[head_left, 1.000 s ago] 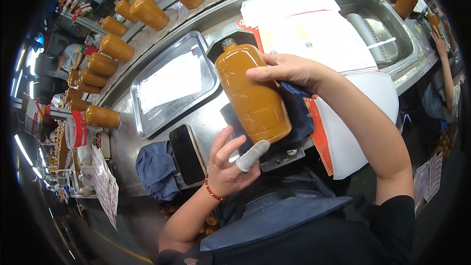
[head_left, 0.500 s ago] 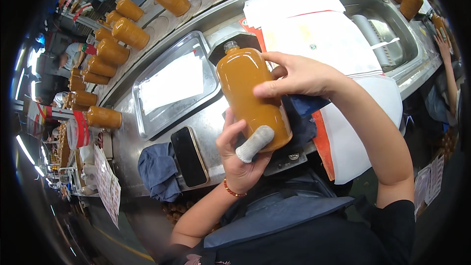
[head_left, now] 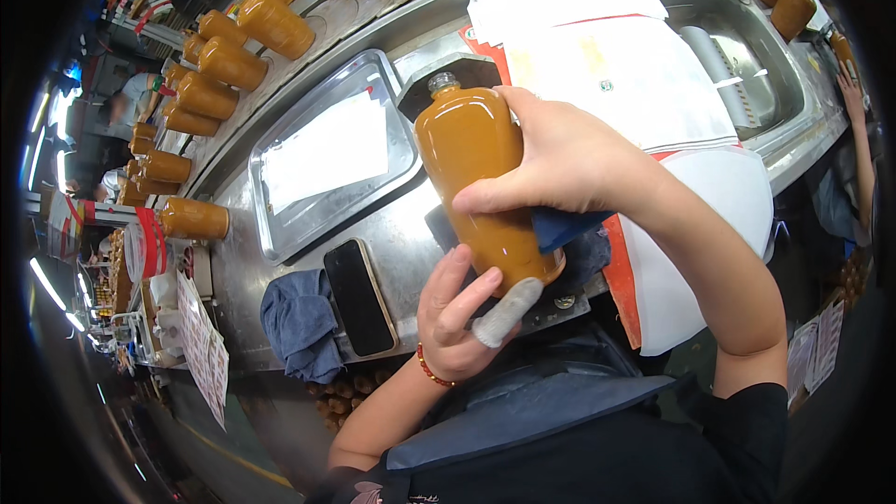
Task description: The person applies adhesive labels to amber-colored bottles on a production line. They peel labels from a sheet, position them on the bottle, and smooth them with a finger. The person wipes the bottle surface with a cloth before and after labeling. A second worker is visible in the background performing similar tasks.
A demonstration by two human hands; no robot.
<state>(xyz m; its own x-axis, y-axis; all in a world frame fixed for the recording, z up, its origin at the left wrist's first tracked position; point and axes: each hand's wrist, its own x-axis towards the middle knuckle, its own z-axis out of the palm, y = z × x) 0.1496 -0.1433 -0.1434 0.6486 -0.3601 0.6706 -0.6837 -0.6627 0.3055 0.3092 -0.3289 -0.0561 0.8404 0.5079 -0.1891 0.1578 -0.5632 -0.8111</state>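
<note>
A glossy amber-brown bottle (head_left: pixel 471 140) with a short clear neck leans at a tilt in front of me. My right hand (head_left: pixel 551 159) is closed round its body, thumb across the front and the other fingers behind, mostly hidden. A dark blue cloth (head_left: pixel 567 227) shows under that hand, beside the bottle. At the base, my left hand (head_left: pixel 457 317) holds the bottle lightly between its fingertips and thumb. The left thumb wears a whitish fabric finger cover (head_left: pixel 509 311). Behind the bottle's neck stands a dark angular block (head_left: pixel 457 70).
A clear-rimmed tray (head_left: pixel 266 233) with white paper lies left of the bottle. Nearer are a phone (head_left: pixel 361 299) and a crumpled blue-grey cloth (head_left: pixel 299 325). White sheets (head_left: pixel 644 84) lie right, by a sink (head_left: pixel 793 84). Similar bottles (head_left: pixel 275 23) line a conveyor (head_left: pixel 331 14). Another person's arm (head_left: pixel 857 117) shows far right.
My right hand has come further round the bottle, its thumb lower and further left. My left hand has slid down toward the base, its fingers straighter. The conveyor bottles have shifted.
</note>
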